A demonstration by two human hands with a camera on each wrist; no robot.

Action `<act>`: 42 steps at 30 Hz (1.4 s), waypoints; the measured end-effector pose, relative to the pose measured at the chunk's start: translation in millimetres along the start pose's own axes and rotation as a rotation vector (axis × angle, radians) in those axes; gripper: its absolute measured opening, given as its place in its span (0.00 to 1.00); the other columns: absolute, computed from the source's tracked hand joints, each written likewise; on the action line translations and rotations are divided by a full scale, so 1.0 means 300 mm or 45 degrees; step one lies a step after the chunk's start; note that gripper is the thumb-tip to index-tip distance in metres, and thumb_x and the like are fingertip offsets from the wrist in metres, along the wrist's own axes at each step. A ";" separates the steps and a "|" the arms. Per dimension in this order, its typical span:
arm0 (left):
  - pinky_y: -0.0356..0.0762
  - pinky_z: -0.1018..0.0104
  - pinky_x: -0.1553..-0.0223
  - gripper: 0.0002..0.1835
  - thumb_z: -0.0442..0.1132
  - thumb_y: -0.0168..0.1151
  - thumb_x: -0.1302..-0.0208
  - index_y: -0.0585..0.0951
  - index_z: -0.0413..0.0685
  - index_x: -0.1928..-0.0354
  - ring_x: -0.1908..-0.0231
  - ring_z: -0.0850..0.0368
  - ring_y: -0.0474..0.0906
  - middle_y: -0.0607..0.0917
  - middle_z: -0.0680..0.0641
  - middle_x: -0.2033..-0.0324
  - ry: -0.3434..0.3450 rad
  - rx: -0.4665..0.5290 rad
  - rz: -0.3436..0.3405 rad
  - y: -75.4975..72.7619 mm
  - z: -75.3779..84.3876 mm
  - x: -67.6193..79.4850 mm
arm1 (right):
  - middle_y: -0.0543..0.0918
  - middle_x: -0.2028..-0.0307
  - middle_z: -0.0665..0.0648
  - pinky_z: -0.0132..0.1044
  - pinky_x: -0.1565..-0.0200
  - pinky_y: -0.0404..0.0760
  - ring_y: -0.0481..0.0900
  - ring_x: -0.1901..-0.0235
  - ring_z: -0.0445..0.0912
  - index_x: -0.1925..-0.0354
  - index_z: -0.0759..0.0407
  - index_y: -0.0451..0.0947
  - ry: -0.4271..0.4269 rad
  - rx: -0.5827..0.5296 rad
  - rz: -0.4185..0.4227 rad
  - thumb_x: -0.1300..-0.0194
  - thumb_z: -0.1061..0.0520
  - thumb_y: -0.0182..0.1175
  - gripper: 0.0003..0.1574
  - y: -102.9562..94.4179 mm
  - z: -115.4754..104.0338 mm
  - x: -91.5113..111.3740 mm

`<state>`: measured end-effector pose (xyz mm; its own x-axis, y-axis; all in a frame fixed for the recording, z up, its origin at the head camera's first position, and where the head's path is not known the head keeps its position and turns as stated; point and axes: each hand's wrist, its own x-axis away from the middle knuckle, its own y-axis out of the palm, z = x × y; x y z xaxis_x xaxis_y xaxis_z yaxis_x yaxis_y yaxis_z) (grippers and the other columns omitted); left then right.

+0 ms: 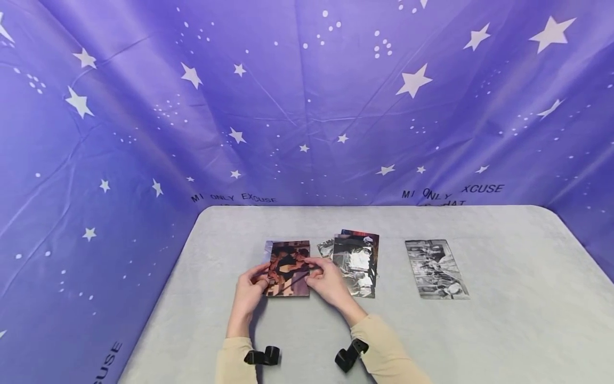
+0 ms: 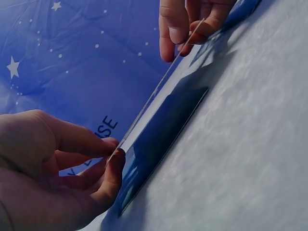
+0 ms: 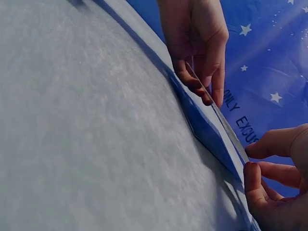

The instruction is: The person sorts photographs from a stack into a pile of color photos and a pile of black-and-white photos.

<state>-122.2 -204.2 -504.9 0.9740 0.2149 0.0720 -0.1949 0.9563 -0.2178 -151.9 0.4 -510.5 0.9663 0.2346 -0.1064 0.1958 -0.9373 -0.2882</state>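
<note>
"Where's the photo [image 1: 289,269]?"

"Raised off the table [image 1: 192,330], left of its middle and toward its far edge, over another picture [image 2: 163,122]. The left hand [image 1: 250,292] and right hand [image 1: 330,284] pinch the photo's opposite sides, fingers and thumbs closed on its thin edges."

"Which step?"

"Squaring it up for laying down, I'd judge. Next seems to call for lowering it level before letting go."

"Any writing?"

"The curtain [image 1: 307,96] reads 'MI ONLY EXCUSE'; I can't make out any brand."
</note>
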 end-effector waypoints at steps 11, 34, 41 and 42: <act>0.74 0.72 0.67 0.19 0.19 0.55 0.47 0.81 0.30 0.51 0.62 0.49 0.79 0.85 0.37 0.61 0.045 -0.246 0.113 -0.001 -0.009 -0.025 | 0.76 0.63 0.61 0.30 0.65 0.76 0.78 0.74 0.39 0.51 0.71 0.79 -0.064 0.173 0.020 0.56 0.70 0.64 0.28 0.034 0.000 -0.024; 0.75 0.65 0.64 0.17 0.26 0.57 0.42 0.82 0.33 0.50 0.63 0.52 0.78 0.85 0.39 0.61 0.048 -0.396 0.186 -0.020 -0.023 -0.010 | 0.78 0.61 0.61 0.36 0.59 0.74 0.76 0.68 0.44 0.49 0.68 0.79 -0.090 0.294 -0.005 0.56 0.67 0.64 0.31 0.053 0.007 0.001; 0.75 0.59 0.58 0.15 0.27 0.56 0.39 0.82 0.34 0.50 0.59 0.47 0.80 0.85 0.38 0.58 0.066 -0.402 0.218 -0.036 0.010 -0.007 | 0.78 0.59 0.63 0.31 0.66 0.76 0.76 0.74 0.36 0.50 0.68 0.79 -0.110 0.246 -0.021 0.53 0.67 0.65 0.28 -0.004 -0.021 0.006; 0.75 0.58 0.56 0.15 0.27 0.56 0.39 0.82 0.34 0.50 0.58 0.46 0.80 0.85 0.38 0.57 0.067 -0.387 0.222 -0.038 0.016 -0.009 | 0.78 0.59 0.63 0.30 0.66 0.77 0.76 0.74 0.36 0.50 0.69 0.79 -0.115 0.251 -0.024 0.53 0.67 0.66 0.27 -0.016 -0.025 0.004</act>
<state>-123.1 -214.8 -498.0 0.9353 0.3516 -0.0400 -0.3230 0.8020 -0.5024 -150.3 3.3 -502.0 0.9421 0.2821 -0.1811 0.1688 -0.8660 -0.4707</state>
